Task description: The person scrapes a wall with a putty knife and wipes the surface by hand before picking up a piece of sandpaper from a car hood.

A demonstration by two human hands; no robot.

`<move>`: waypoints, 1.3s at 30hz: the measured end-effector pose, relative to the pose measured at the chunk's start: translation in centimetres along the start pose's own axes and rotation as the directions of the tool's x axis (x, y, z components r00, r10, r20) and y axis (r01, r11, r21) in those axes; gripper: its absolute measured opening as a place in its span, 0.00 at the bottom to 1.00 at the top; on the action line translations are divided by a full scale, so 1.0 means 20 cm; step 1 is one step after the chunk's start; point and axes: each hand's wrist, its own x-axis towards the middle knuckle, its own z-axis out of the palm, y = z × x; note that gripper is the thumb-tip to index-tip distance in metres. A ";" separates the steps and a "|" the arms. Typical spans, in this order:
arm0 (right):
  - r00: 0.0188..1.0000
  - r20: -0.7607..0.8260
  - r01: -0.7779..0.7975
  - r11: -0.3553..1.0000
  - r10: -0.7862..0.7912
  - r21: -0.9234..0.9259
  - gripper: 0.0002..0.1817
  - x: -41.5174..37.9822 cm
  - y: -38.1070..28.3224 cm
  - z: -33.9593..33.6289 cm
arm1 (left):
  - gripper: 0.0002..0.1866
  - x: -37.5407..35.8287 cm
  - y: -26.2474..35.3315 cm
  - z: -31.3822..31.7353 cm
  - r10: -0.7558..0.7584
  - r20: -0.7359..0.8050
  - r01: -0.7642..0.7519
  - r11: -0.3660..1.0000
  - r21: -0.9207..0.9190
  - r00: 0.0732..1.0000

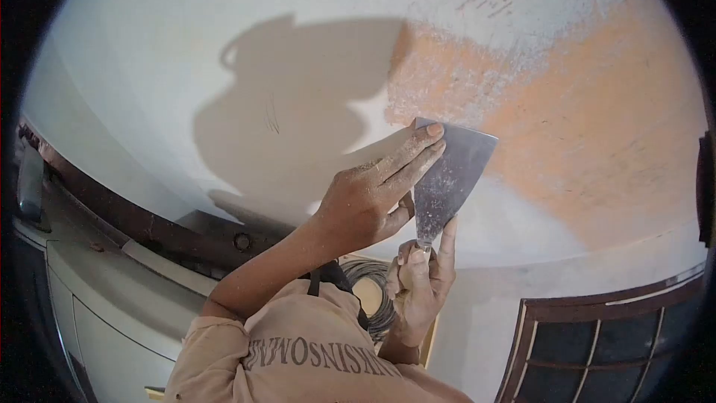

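Observation:
A wide metal putty knife (455, 172), its blade dusted with white filler, lies flat against a curved plastered surface (224, 45). My left hand (365, 205) reaches in from the lower left. Its fingers are stretched along the blade's upper left edge and its thumb is tucked at the blade's side. My right hand (424, 283) grips the knife's handle from below, index finger pointing up along the blade's lower edge. The blade sits where white filler meets a bare orange patch (597, 127).
The shadow of a head and arm (298, 104) falls on the white surface. A dark wooden trim (134, 220) and a white cabinet (104, 306) are at the left. A dark-framed window (604, 343) is at the lower right. A coil of wire (373, 291) hangs behind my hands.

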 end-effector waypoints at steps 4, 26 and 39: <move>1.000 0.014 -0.019 0.999 0.018 0.046 0.36 0.03 -0.02 0.00 | 0.32 0.00 0.02 0.03 -0.015 -0.045 0.014 1.000 -0.009 0.999; 0.995 0.060 -0.080 0.997 0.080 0.005 0.32 0.01 -0.02 -0.03 | 0.31 -0.01 0.01 -0.03 -0.077 0.033 0.075 0.995 0.058 0.996; 0.997 0.063 -0.031 0.999 0.034 -0.035 0.33 0.03 0.02 -0.03 | 0.31 -0.06 0.00 -0.03 -0.087 0.046 0.084 0.993 0.078 0.995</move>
